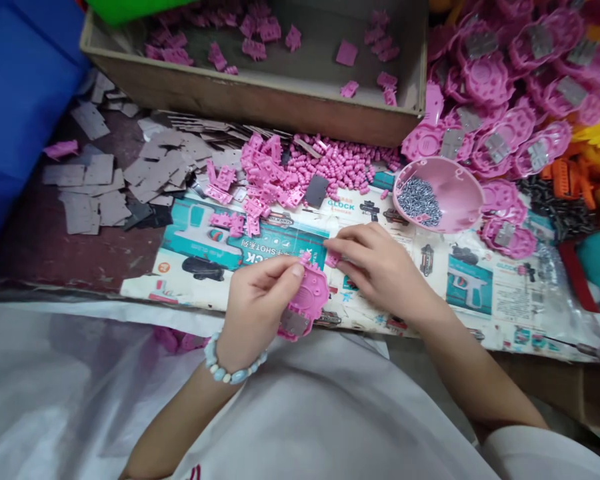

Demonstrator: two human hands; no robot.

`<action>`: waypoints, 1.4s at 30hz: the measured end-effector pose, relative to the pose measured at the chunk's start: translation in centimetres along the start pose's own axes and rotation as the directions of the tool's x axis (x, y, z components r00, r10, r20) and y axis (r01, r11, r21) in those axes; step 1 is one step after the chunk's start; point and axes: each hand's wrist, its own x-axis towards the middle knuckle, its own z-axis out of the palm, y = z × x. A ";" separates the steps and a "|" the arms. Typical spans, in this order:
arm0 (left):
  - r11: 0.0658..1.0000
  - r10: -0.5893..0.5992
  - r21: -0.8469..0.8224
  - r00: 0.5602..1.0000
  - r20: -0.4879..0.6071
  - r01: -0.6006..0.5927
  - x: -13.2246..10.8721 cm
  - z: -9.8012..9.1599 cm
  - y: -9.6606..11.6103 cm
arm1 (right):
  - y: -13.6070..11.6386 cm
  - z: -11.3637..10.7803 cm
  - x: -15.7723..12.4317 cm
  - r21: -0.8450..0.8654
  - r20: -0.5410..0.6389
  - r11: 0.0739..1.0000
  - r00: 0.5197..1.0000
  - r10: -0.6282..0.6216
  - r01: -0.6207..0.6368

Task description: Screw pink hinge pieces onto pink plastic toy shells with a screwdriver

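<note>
At the near edge of the table, over a printed sheet (pixel 405 320), the left hand (pixel 255 300) is grasping a pink casing (pixel 313 288) between the thumb and the bent fingers. The casing is tilted, its hollow side is turned upward, and a grey metal plate (pixel 295 324) lies at its near end. Around the left wrist is a bracelet of pale beads (pixel 235 375). Just to the right of the casing, the right hand (pixel 375 260) pinches a small pink piece (pixel 333 258) with its fingertips; whether this piece touches the casing, I cannot tell. Farther from the hands, there is a heap of pink brackets (pixel 267 173), and beside it many small pink pegs (pixel 343 163). To the left lie loose flat plates (pixel 155 167), some overlapping. To the right, a pink bowl (pixel 463 190) contains small screws (pixel 419 201), and behind it more pink casings (pixel 485 80) are piled. At the far side stands a long box (pixel 230 93) with scattered pink parts (pixel 270 28) inside.
</note>
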 end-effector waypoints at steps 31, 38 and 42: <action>0.338 0.734 0.465 0.539 0.413 -0.818 -0.5 1.0 1.0 | -3.7 -2.6 -0.9 0.755 -0.076 0.655 0.989 0.123 -0.024; 0.698 0.586 0.291 0.755 0.294 -0.655 -0.2 1.3 1.1 | -4.2 -3.3 -2.0 0.774 0.008 0.598 0.948 0.319 -0.208; 0.808 0.513 0.226 0.838 0.187 -0.545 0.2 1.5 0.2 | -3.6 -1.8 -2.3 0.663 -0.128 0.705 0.889 0.440 -0.253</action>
